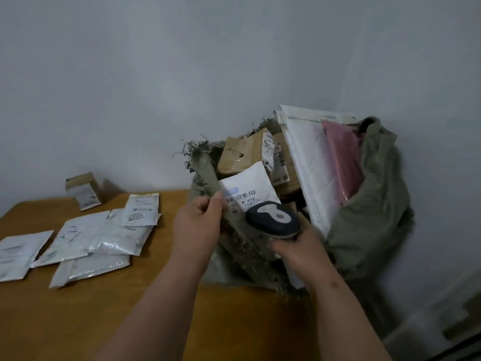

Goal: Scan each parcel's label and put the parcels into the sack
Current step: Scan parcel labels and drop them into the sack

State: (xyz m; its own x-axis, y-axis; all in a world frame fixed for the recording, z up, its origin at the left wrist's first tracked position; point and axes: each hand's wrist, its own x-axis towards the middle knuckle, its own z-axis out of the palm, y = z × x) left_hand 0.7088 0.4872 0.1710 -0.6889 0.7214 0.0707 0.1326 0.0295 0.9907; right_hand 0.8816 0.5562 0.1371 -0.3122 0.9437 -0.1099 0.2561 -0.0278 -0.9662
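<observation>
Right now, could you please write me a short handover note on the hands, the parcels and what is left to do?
Left hand: pinches a white labelled parcel at its corner, over the mouth of the sack.
Right hand: grips the scanner just below that parcel's label.
Done: the sack already holds cardboard parcels, a large white mailer and a pink one.
Left: drop the held parcel in; whether it has been scanned cannot be told. Then scan and bag the white mailers and the small box on the wooden table.
</observation>
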